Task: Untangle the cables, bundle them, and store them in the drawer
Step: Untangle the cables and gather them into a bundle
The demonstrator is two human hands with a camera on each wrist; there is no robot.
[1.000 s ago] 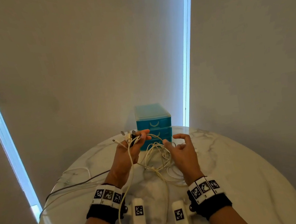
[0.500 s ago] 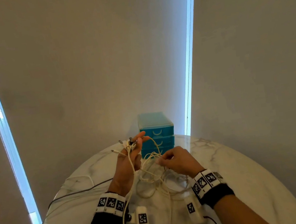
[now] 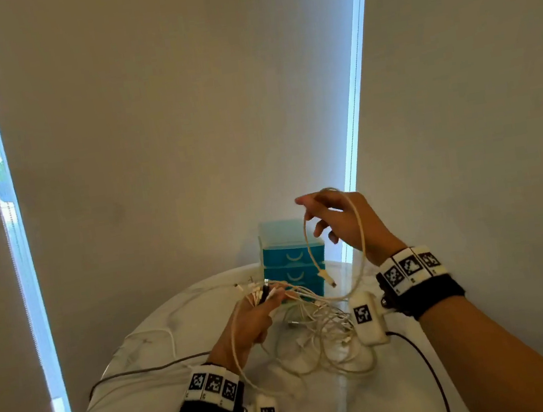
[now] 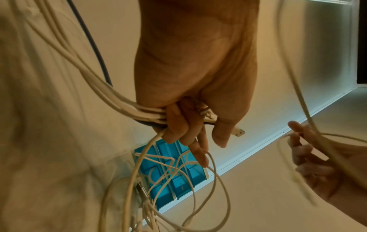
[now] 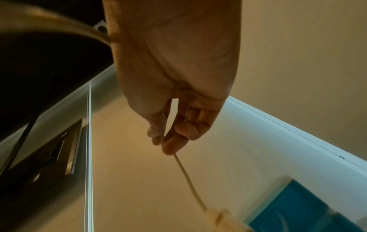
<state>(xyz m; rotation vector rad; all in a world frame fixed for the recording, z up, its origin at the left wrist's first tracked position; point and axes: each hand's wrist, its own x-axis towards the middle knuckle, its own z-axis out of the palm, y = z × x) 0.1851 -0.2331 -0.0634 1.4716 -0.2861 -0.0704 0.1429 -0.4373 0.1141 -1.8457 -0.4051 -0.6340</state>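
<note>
My left hand [image 3: 259,311] [image 4: 190,125] grips a bunch of white cable ends [image 3: 264,291] [image 4: 139,109] over the round marble table [image 3: 152,411], plugs sticking out past the fingers. A tangle of white cables [image 3: 322,337] lies on the table below it. My right hand [image 3: 337,218] [image 5: 168,138] is raised high and pinches one white cable [image 3: 308,246] [image 5: 184,172] between thumb and forefinger; its USB plug [image 3: 328,279] dangles in front of the blue drawer unit [image 3: 291,258] [image 4: 172,172]. The drawers look closed.
The drawer unit stands at the table's far edge against grey blinds. More white cables and a dark cable [image 3: 140,373] trail off the table's left side. A black lead [image 3: 425,365] runs from my right wrist camera.
My right hand has left the tangle on the table and risen up and to the right, drawing one white cable out with it. The left hand keeps its hold on the cable ends.
</note>
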